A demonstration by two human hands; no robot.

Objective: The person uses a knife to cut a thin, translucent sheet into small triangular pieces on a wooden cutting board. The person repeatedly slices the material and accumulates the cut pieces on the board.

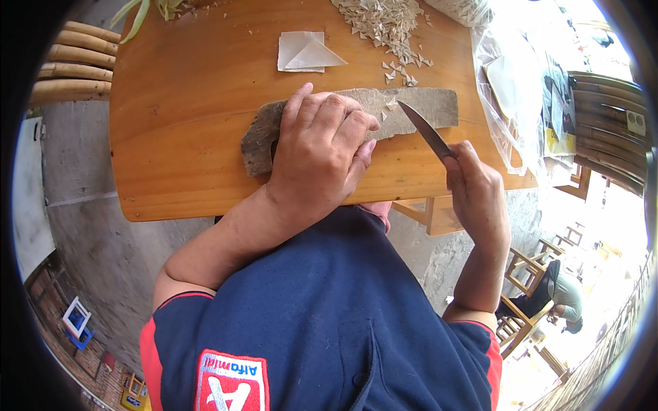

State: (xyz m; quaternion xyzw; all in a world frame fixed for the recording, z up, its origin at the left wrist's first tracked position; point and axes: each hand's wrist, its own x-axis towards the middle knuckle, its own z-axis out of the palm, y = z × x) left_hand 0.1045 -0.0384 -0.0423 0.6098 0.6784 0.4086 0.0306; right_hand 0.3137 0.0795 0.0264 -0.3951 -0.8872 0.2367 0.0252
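My right hand [478, 190] grips a knife [426, 130] by its handle, with the dark blade pointing up and left over the right part of a worn wooden cutting board [428, 109]. By the tip lie a few small pale cut pieces [391, 105]. My left hand [322, 140] presses down on the board's left half, fingers bent and close together. Whatever is under those fingers is hidden. Beyond the board rest thin pale sheets [305, 53], one squarish with a folded or triangular one on top.
A heap of small pale triangular pieces [384, 24] spreads over the far side of the wooden table [178, 137]. Clear plastic bags [504, 96] hang along its right edge. Green-yellow strips [140, 17] lie far left. Another person [565, 294] sits bent over at the lower right.
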